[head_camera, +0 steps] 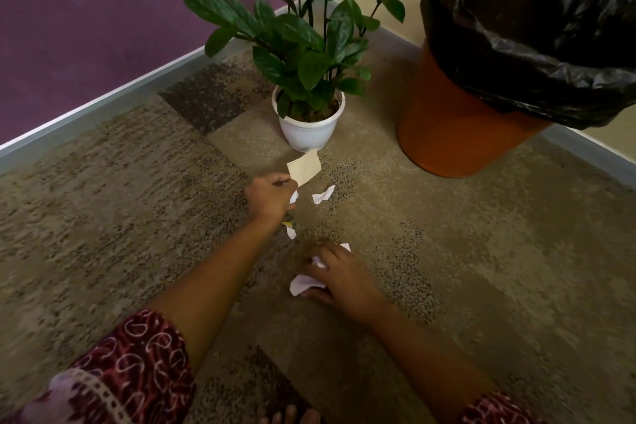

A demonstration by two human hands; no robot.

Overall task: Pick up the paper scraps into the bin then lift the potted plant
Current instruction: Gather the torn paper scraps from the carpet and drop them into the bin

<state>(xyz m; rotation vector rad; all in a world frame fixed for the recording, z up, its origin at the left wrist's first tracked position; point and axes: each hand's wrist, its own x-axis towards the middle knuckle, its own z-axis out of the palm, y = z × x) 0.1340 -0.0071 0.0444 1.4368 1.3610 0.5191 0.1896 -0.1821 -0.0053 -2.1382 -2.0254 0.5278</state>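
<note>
My left hand (270, 198) grips a beige paper scrap (304, 168) that sticks up just in front of the white pot (307, 132), with a bit of white paper in the same fist. My right hand (340, 277) is curled over white crumpled scraps (303, 284) on the carpet. Two loose white scraps lie between the hands, one (322, 195) to the right of my left hand and a small one (290, 232) under its wrist. The potted plant (309, 45) stands behind. The orange bin (447, 127) with a black liner (533, 27) stands at the right.
Patterned brown carpet (481, 268) covers the floor. A purple wall (103, 10) with a grey skirting board runs along the left, a cream wall behind the bin. My toes (292, 418) show at the bottom edge.
</note>
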